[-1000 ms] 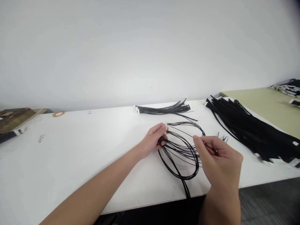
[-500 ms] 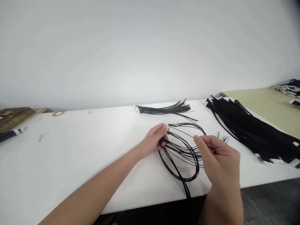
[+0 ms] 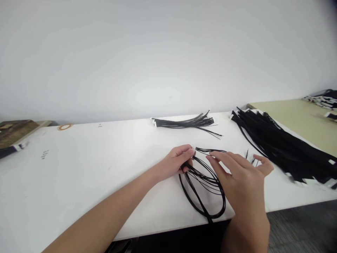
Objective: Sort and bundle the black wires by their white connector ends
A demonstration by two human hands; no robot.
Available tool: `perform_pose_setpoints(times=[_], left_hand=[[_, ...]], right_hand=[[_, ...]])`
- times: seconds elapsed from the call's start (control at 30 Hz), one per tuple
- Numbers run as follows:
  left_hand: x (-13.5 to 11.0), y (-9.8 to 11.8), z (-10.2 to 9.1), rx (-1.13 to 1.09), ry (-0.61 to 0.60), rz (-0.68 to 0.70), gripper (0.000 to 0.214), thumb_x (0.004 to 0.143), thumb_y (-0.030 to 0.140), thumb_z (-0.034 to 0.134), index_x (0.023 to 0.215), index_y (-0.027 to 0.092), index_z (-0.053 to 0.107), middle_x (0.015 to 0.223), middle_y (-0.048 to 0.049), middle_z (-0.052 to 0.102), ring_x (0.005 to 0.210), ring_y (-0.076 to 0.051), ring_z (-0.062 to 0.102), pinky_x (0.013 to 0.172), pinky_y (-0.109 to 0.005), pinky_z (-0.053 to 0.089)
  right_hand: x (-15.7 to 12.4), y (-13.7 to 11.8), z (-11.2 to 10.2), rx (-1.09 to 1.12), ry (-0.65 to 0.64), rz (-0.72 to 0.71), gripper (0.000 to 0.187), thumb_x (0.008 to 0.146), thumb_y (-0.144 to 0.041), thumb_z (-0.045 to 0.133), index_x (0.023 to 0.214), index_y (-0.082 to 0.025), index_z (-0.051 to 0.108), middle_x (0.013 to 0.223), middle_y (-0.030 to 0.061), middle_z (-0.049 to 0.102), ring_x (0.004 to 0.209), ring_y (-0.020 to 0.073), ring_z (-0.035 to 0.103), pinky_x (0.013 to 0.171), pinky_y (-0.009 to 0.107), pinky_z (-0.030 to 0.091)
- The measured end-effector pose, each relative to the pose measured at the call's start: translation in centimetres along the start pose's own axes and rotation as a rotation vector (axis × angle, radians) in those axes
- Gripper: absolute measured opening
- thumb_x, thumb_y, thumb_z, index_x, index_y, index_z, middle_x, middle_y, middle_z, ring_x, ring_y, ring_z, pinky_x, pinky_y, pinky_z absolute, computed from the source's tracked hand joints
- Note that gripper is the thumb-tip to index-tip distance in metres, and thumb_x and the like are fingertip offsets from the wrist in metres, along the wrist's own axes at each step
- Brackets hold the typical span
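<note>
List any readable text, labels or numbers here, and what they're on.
No text can be read.
Small dark marks on the white table: too small to read.
White tags on the big wire pile: blurred, nothing legible.
Wire loop in the left hand: no label visible.

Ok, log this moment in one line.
left grip: pinching wire loop | right grip: open, over wire loop | bundle, pile: on table

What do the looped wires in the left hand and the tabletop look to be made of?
Looped wires: thin black strands, likely plastic-insulated, faintly glossy, bending in smooth curves. Tabletop: smooth matte white, probably laminate; a few dark scuffs show.
</note>
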State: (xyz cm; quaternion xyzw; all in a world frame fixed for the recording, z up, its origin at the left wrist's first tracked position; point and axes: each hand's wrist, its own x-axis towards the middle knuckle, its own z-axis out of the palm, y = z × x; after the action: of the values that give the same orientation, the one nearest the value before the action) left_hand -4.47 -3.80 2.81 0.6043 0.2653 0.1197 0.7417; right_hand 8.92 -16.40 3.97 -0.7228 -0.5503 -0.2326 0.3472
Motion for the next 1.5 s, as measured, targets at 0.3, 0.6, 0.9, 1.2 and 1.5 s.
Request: perform_pose_setpoints(times=[0.3,0.6,0.9,1.2,1.5], left_hand=[[-0.2,0.3,0.0,-0.032,-0.14,0.008,0.036,0.084,0.052,0.047,0.075,0.017,0.043,0.059,0.0037,0.046,0.041,-0.002,0.036,0.035,-0.013,0.019],[-0.3,0.2,0.1,-0.033,-0.151,-0.012,0.035,0.085,0.053,0.046,0.078,0.018,0.044,0.059,0.0042,0.047,0.039,-0.002,0.035,0.034,-0.013,0.018],[-0.5,0.4,0.3,-0.106,-0.157,0.003,0.035,0.084,0.052,0.049,0.079,0.018,0.045,0.057,0.0043,0.048,0.04,-0.003,0.037,0.032,-0.012,0.019],[0.6,0.3,-0.5,-0.311,0.115,0.024,0.036,0.079,0.055,0.054,0.085,0.02,0.048,0.058,0.0037,0.047,0.045,-0.004,0.043,0.033,-0.011,0.016],[1.3,-0.2,-1.3,-0.335,0.238,0.097,0.036,0.081,0.057,0.049,0.086,0.022,0.043,0.053,0.0029,0.05,0.038,-0.003,0.028,0.035,-0.012,0.018]], right_hand=[[0.3,-0.6,-0.1,0.061,0.0,-0.046,0.01,0.085,-0.025,0.061,0.075,-0.027,0.066,0.075,-0.0054,0.068,0.072,0.0146,0.062,0.093,0.045,0.018],[0.3,-0.9,0.4,0.114,0.049,-0.047,0.012,0.085,-0.024,0.06,0.075,-0.028,0.066,0.072,-0.008,0.066,0.072,0.0132,0.059,0.092,0.043,0.019],[0.6,-1.0,1.1,0.074,0.132,-0.051,0.01,0.084,-0.024,0.063,0.073,-0.024,0.064,0.069,-0.0078,0.065,0.069,0.0113,0.06,0.09,0.041,0.022],[0.2,-0.3,-0.2,0.024,0.333,0.169,0.021,0.074,-0.032,0.071,0.089,-0.018,0.064,0.091,0.0073,0.063,0.087,0.0225,0.058,0.08,0.037,0.04],[0.0,0.1,-1.0,0.315,-0.264,0.554,0.031,0.078,-0.048,0.059,0.068,-0.019,0.062,0.062,0.0017,0.059,0.056,0.0146,0.052,0.052,0.026,0.04]])
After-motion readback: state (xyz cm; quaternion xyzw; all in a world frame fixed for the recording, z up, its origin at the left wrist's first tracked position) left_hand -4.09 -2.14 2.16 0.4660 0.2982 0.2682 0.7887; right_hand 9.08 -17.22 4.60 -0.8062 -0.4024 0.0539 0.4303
